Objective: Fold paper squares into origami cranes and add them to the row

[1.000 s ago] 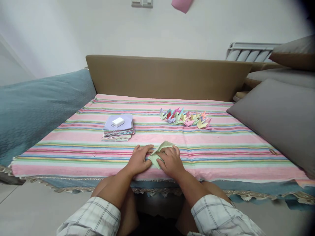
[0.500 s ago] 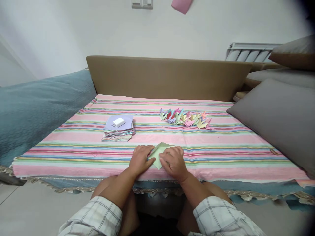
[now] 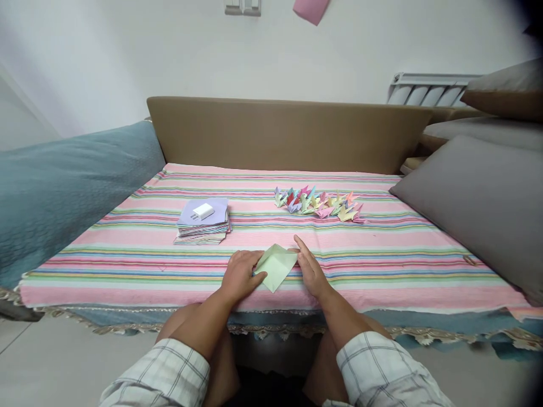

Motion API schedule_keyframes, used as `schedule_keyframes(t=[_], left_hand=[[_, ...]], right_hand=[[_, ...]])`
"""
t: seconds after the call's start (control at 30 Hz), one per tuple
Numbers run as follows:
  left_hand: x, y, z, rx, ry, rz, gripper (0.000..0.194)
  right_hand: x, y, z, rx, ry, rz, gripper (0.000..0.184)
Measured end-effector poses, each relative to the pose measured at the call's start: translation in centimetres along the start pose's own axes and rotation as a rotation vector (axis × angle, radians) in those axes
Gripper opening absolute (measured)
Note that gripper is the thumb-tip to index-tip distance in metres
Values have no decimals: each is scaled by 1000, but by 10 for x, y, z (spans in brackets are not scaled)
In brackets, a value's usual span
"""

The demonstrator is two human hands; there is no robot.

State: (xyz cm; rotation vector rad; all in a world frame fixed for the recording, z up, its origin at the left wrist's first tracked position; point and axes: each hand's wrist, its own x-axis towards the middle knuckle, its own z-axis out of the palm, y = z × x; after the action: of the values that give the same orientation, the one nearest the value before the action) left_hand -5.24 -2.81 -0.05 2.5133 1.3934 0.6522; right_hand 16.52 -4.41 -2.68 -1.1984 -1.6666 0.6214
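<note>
A pale green sheet of origami paper, folded with its corners pointing up and down, lies on the striped cloth near the front edge. My left hand grips its left corner, the thumb on top and the fingers partly hidden behind. At the right corner is my right hand, turned on its side with fingers stretched and apart; its fingertips are beside the paper's edge. Farther back on the right lie several small folded paper cranes in many colours.
Back left stands a stack of paper squares with a white charger plug on top. A grey cushion leans at the right, a blue armrest at the left, and a brown backrest behind. A small brownish object lies near the cushion.
My right hand has come off the paper's surface and moved right, its fingers opening out. More of the green paper shows. My left hand keeps its hold on the left corner.
</note>
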Motion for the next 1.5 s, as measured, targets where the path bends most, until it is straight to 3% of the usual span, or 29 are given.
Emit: schedule_keyframes(t=[0.37,0.77,1.1,1.5], left_hand=[[0,-1,2,17,13,-9,49],[-1,-4,5,19,4,-26,56],[2,-3,4,35,-27,4,32],[3,-1,6,28,8,-41,33]], right_hand=[[0,-12,-3,-134,-224,-70,48],[-1,-15,-3,-261,-246,-148,45],[4,-13,3,-348,-206,-116,36],[4,-9,11,-543,-176,-169,22]])
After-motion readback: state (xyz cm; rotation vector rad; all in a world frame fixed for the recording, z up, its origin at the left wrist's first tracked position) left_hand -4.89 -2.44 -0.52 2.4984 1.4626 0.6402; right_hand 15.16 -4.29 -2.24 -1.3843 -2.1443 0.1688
